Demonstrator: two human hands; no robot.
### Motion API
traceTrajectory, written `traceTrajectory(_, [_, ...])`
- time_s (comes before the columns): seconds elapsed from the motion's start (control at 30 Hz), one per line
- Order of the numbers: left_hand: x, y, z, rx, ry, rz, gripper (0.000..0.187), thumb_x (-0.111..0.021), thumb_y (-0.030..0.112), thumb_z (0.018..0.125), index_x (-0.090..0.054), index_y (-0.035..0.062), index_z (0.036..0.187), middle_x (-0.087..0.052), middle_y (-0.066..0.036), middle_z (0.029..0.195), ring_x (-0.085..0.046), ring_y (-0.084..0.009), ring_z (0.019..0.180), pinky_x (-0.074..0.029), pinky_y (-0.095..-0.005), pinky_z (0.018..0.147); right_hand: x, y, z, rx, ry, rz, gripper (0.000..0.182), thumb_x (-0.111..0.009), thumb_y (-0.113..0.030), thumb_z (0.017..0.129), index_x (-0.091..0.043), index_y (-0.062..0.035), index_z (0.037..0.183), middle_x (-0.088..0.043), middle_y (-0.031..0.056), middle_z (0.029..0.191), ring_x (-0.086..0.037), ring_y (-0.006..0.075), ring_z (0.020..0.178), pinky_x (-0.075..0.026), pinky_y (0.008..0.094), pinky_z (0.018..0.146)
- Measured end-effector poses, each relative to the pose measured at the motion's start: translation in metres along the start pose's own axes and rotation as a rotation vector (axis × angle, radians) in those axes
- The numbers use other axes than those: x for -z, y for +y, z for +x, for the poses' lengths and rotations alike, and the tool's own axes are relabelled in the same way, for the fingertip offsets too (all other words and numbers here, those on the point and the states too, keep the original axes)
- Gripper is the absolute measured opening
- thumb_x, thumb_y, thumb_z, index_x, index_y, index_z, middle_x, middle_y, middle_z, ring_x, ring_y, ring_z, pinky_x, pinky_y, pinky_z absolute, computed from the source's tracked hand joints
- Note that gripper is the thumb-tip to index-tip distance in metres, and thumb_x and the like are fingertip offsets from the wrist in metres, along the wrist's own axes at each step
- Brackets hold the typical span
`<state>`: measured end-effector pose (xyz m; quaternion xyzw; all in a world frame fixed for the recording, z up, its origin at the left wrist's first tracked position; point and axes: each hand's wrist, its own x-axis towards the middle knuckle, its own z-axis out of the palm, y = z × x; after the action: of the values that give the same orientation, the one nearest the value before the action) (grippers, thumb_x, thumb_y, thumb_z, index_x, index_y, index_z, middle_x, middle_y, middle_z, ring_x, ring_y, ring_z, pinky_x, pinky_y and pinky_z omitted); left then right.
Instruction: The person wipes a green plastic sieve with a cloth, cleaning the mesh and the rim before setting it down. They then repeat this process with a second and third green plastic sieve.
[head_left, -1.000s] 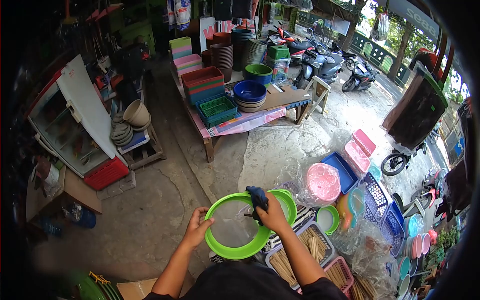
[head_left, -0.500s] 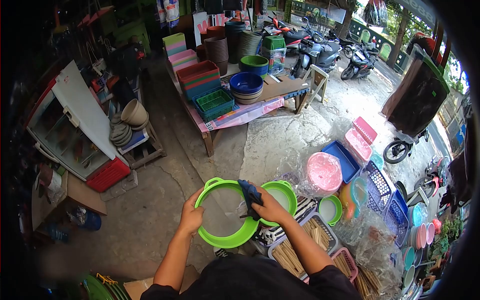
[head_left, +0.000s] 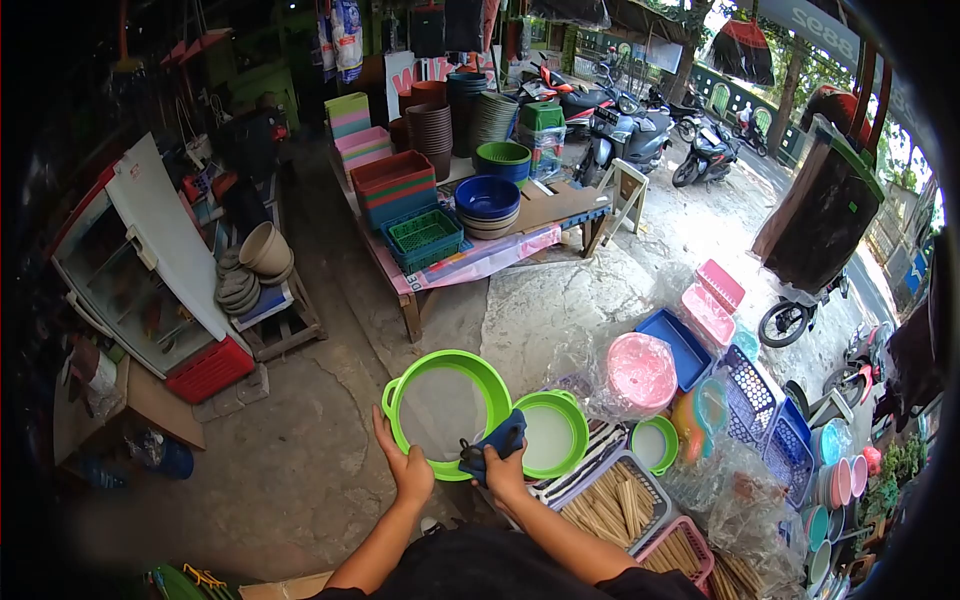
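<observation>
A large lime-green sieve [head_left: 440, 412] with a fine mesh is tilted up in front of me. My left hand [head_left: 408, 468] grips its lower-left rim, with the fingers partly behind it. My right hand [head_left: 502, 474] is closed on a dark blue cloth [head_left: 497, 444], pressed against the sieve's lower-right rim. Just right of the cloth rests a smaller green sieve [head_left: 548, 438] with a pale mesh. Another, smaller still, the little green sieve [head_left: 654, 446], lies farther right.
Baskets of wooden sticks [head_left: 618, 502] stand near my right arm. Pink tubs [head_left: 641, 372] in plastic and a blue tray [head_left: 674, 348] lie beyond. Ahead is a low table [head_left: 410, 312] stacked with basins and pots. A glass-fronted cabinet [head_left: 130, 270] stands left, and motorbikes [head_left: 628, 140] are parked behind.
The cloth and my right hand have moved from the sieve's upper-right rim down to its lower right. My left hand has slid lower along the rim, and the sieve has turned.
</observation>
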<state>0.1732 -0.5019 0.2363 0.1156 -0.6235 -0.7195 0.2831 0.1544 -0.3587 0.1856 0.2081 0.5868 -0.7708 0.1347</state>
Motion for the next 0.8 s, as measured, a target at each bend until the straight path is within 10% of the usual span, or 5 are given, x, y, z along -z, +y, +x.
traceTrajectory(0.13, [0.021,0.008,0.006,-0.205,-0.101,0.423,0.078,-0.058,0.007,0.083,-0.025,0.0113,0.154,-0.021,-0.027,0.155,-0.018,-0.0385,0.147,-0.014,-0.0538,0.119,0.018,-0.017,0.020,0.027,-0.053,-0.181,0.072,-0.058,-0.004,0.091,-0.013,-0.0140,0.146,-0.049,0.0221,0.126,-0.066,0.0289,0.085,-0.055,0.0343,0.042])
traceTrajectory(0.3, [0.056,0.044,0.022,-0.510,-0.842,1.291,0.072,-0.068,0.074,0.071,-0.067,0.0247,0.124,-0.026,-0.016,0.157,-0.014,-0.0338,0.149,0.002,-0.0710,0.112,0.046,-0.036,0.041,0.024,-0.162,-0.368,0.071,-0.062,-0.004,0.089,-0.020,-0.0096,0.145,-0.050,0.0236,0.128,-0.065,0.0316,0.095,-0.059,0.0385,0.056])
traceTrajectory(0.4, [0.065,0.024,0.032,-0.645,-1.032,1.353,0.046,-0.074,0.056,0.076,-0.070,0.0231,0.108,-0.051,-0.006,0.128,-0.040,-0.0272,0.131,-0.018,-0.0626,0.113,0.050,-0.057,0.039,0.132,-0.205,-0.541,0.062,-0.063,-0.007,0.089,-0.030,0.0001,0.142,-0.054,0.0213,0.128,-0.057,0.0307,0.116,-0.045,0.0380,0.101])
traceTrajectory(0.57, [0.054,0.031,0.031,-0.744,-1.171,1.353,0.021,-0.078,0.032,0.080,-0.070,0.0185,0.094,-0.065,0.002,0.086,-0.063,-0.0213,0.095,-0.046,-0.0448,0.098,0.070,-0.062,0.061,-0.018,-0.246,-0.403,0.047,-0.062,-0.022,0.093,-0.050,0.0053,0.130,-0.064,0.0169,0.116,-0.061,0.0265,0.111,-0.046,0.0348,0.097])
traceTrajectory(0.8, [0.035,0.017,0.011,0.071,-0.761,0.756,0.030,-0.065,0.035,0.094,-0.069,0.0054,0.097,-0.067,-0.012,0.086,-0.067,-0.0228,0.083,-0.050,-0.0384,0.076,0.053,-0.108,-0.003,1.092,-0.239,-0.869,0.081,-0.068,-0.008,0.074,-0.036,-0.0005,0.148,-0.041,0.0222,0.150,-0.041,0.0398,0.137,-0.030,0.0468,0.114])
